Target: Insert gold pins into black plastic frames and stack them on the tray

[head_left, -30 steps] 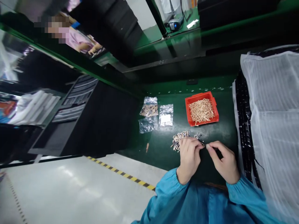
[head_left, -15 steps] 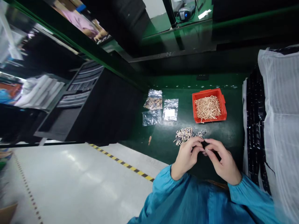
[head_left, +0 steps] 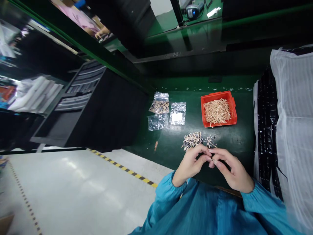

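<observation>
My left hand [head_left: 195,160] and my right hand [head_left: 231,168] meet fingertip to fingertip over the near part of the green bench [head_left: 168,151]. The fingers of both are pinched on something too small to make out. Just beyond my left hand lies a pile of small pale and dark pieces [head_left: 192,140]. A smaller cluster of such pieces [head_left: 210,141] sits beyond the fingertips. Farther back stands a red bin [head_left: 203,115] with many thin tan strips [head_left: 217,111] in it.
Clear bags [head_left: 178,114] lie left of the bin, one bag [head_left: 159,103] holding small pieces. Stacked black trays [head_left: 267,130] under white foam sheets [head_left: 297,130] border the right side. A dark rack [head_left: 102,111] stands left. At upper left, a person's hand [head_left: 102,32] shows.
My fingertips have drawn closer together, and the dark gap between them has shrunk. The small cluster beyond them is less covered. The view has shifted slightly.
</observation>
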`<control>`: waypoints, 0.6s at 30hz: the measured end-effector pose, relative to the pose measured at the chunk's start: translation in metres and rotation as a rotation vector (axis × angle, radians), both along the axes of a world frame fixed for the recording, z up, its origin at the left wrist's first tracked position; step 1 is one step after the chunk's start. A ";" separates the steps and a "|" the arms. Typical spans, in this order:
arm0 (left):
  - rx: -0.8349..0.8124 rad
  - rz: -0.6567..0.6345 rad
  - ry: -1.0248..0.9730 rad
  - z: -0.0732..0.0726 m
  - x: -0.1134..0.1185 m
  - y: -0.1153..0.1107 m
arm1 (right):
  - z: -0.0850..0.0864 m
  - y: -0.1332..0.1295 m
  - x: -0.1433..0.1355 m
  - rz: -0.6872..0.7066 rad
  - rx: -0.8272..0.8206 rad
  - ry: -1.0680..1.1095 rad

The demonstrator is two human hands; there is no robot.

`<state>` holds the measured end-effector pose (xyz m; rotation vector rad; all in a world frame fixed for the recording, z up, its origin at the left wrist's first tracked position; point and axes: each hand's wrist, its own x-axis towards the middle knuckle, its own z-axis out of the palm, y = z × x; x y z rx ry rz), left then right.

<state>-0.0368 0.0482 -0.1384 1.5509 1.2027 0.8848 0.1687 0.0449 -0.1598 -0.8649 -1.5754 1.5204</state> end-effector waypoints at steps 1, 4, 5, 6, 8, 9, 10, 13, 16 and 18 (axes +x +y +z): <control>0.002 0.004 0.006 0.001 -0.001 0.000 | 0.000 0.000 0.000 0.007 -0.006 0.006; 0.014 0.016 0.022 0.005 -0.001 -0.001 | 0.001 0.000 0.000 0.014 -0.024 0.015; 0.020 0.024 0.024 0.007 0.000 -0.002 | 0.001 -0.001 -0.001 0.013 -0.030 0.017; 0.029 0.034 0.026 0.008 0.001 -0.003 | 0.002 -0.001 -0.001 0.008 -0.035 0.020; 0.053 0.065 0.027 0.011 0.003 -0.005 | 0.003 -0.002 -0.003 -0.008 -0.043 0.026; 0.066 0.086 0.028 0.012 0.005 -0.006 | 0.004 -0.002 -0.005 -0.020 -0.046 0.029; 0.078 0.112 0.032 0.012 0.007 -0.007 | 0.004 -0.002 -0.006 -0.032 -0.048 0.031; 0.106 0.207 0.061 0.014 0.012 -0.013 | 0.004 -0.004 -0.010 -0.070 -0.054 0.029; 0.120 0.309 0.108 0.018 0.017 -0.020 | 0.005 -0.006 -0.015 -0.108 -0.044 0.018; 0.110 0.356 0.128 0.022 0.020 -0.025 | 0.006 -0.007 -0.018 -0.126 -0.025 0.005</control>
